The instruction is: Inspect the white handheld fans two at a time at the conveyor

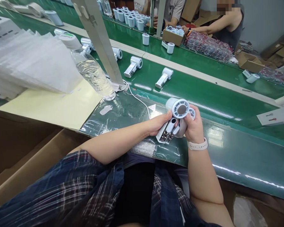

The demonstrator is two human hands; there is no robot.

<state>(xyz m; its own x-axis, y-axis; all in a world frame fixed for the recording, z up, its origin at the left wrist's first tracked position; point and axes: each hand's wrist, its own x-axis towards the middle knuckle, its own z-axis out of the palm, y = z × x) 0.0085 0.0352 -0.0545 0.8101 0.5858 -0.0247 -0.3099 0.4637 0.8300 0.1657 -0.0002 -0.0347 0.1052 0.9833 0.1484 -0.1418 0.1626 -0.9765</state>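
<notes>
A light blue handheld fan (177, 108) is tilted above the near edge of the bench, its round spoked end with a grey centre facing me. The handle's side is uncovered and shows a circuit board (165, 136). My left hand (159, 123) is closed around the fan, with the thumb up against its head. Close behind, a smaller light blue spoked round part (192, 113) is gripped by my right hand (195, 125). Whether that part belongs to a second fan is hidden by the fingers and the first fan.
Several fans, such as this one (165, 78), lie on the green conveyor belt (198, 91). A plastic bottle (92, 74) stands left by a metal post (101, 41) and a white cable (138, 98). White bags (38, 60) are piled at left. Co-workers sit across, near a cardboard box (172, 37).
</notes>
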